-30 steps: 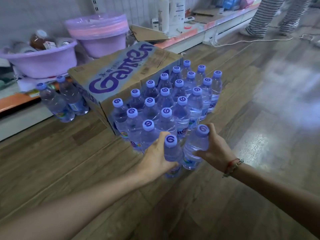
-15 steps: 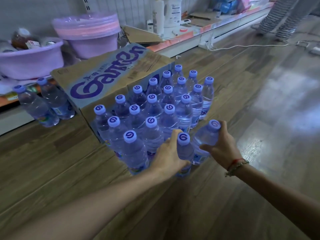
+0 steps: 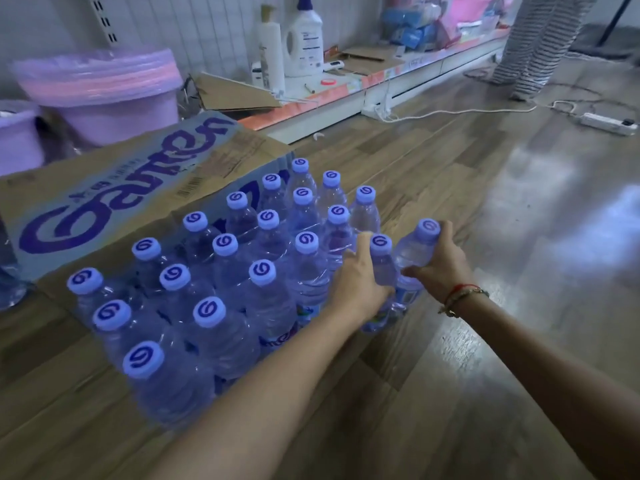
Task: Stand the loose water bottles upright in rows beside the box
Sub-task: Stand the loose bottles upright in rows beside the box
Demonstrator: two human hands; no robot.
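Note:
Several clear water bottles with pale purple caps (image 3: 266, 244) stand upright in rows on the wooden floor against a brown cardboard box (image 3: 114, 199) with purple lettering. My left hand (image 3: 356, 285) grips one bottle (image 3: 381, 261) at the near right edge of the group. Right beside it my right hand (image 3: 440, 261) grips another bottle (image 3: 419, 244), which leans to the right. Both bottles sit close together at the end of the front row.
Purple plastic basins (image 3: 100, 98) and white detergent bottles (image 3: 304, 32) sit on a low shelf behind the box. A power strip (image 3: 607, 123) with its white cable lies on the floor at far right. A person in striped trousers (image 3: 533, 46) stands at the back right.
The view has shifted closer and to the right of the rows. My hands have carried both bottles further along the group's right edge, and the right bottle now leans more.

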